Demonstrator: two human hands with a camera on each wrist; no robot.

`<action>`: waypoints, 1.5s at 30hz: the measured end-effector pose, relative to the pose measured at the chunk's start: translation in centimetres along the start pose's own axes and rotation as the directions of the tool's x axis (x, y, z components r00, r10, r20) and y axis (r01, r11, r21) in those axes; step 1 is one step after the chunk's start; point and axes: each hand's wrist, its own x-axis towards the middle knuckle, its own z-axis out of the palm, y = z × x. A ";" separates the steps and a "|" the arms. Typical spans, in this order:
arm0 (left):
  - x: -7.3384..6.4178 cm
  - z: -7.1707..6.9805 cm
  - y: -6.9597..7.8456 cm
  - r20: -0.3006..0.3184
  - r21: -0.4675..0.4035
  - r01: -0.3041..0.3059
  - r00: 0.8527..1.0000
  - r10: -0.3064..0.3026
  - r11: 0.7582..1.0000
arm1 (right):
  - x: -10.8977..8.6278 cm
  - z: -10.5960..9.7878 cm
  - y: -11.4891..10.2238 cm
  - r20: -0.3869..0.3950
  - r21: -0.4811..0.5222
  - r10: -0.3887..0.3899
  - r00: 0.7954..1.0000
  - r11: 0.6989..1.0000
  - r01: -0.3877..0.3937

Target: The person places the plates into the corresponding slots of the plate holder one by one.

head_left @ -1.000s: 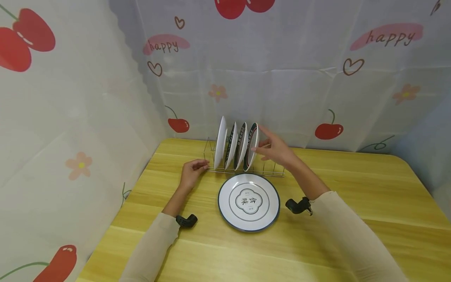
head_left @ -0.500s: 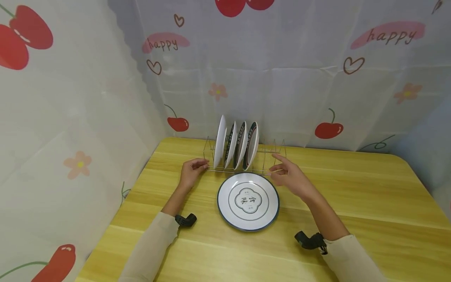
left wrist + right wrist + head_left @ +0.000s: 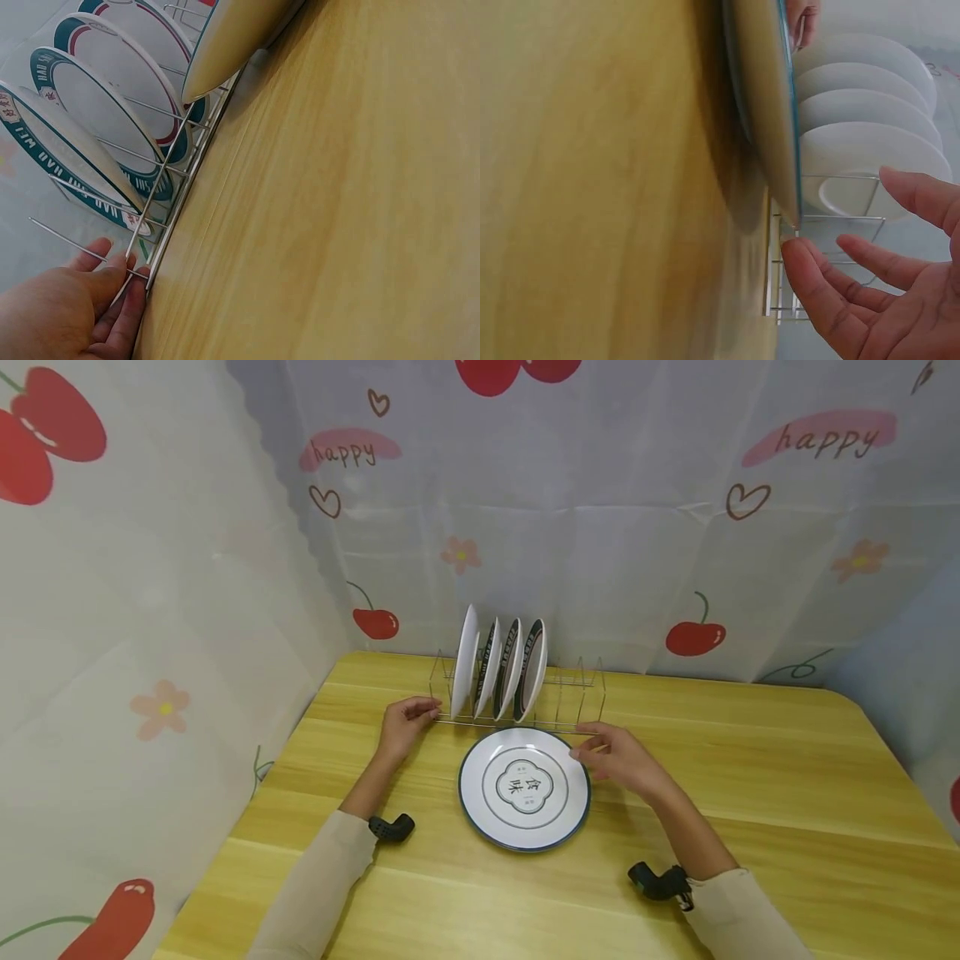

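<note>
My left hand (image 3: pixel 405 727) pinches the left end of a wire plate rack (image 3: pixel 472 723); in the left wrist view thumb and fingertips (image 3: pixel 136 289) close around its wires. Upright in the rack stand several white plates (image 3: pixel 534 670), patterned with green lettered rims. In front of it a larger white plate (image 3: pixel 525 835) with a blue rim and Chinese characters lies flat on the table. My right hand (image 3: pixel 618 764) is at that plate's right edge, its fingers spread. The right wrist view has one fingertip (image 3: pixel 795 255) close to the rim; contact is hard to tell.
Right slots of the rack (image 3: pixel 581 693) hold no plates. Behind the wooden table (image 3: pixel 750 810) hangs a cherry-printed cloth (image 3: pixel 630 560), and another covers the left side. Black wrist cameras (image 3: pixel 660 883) sit at both sleeves.
My right hand has left the rightmost standing plate and come down toward the viewer, to the flat plate's right edge. The left hand keeps its hold on the rack.
</note>
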 end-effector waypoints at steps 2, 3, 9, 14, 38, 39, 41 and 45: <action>-0.1 -0.1 0.1 0.003 -0.001 0.001 1.000 -0.001 1.000 | 0.1 0.3 0.2 0.007 -0.014 0.017 1.000 1.000 -0.017; -0.1 -0.1 0.1 0.004 0.000 0.002 1.000 -0.002 1.000 | 0.2 0.4 0.4 0.016 -0.014 0.025 1.000 1.000 -0.025; 0.3 -0.1 -0.9 0.012 0.014 -0.001 1.000 0.001 1.000 | 0.3 0.6 1.0 0.114 -0.015 0.016 0.993 1.000 -0.014; 1.1 -0.1 -3.1 -0.001 0.003 -0.004 1.000 0.004 1.000 | 0.4 0.7 1.3 0.171 -0.030 -0.025 0.985 0.999 0.031; 0.9 0.1 -2.8 -0.017 -0.026 0.000 1.000 -0.001 1.000 | -0.8 -4.9 2.2 0.444 0.341 -0.217 0.869 0.938 0.061; 0.9 0.1 -2.8 -0.017 -0.029 0.002 1.000 -0.003 1.000 | -0.8 -5.0 2.1 0.444 0.343 -0.219 0.869 0.937 0.061; 0.8 0.1 -2.9 -0.009 -0.028 0.003 1.000 -0.003 1.000 | -1.0 -5.1 1.8 0.433 0.343 -0.216 0.875 0.937 0.061; 0.8 -0.1 -3.0 0.001 -0.015 0.007 1.000 -0.007 1.000 | -1.3 -5.4 1.0 0.378 0.326 -0.189 0.906 0.943 0.061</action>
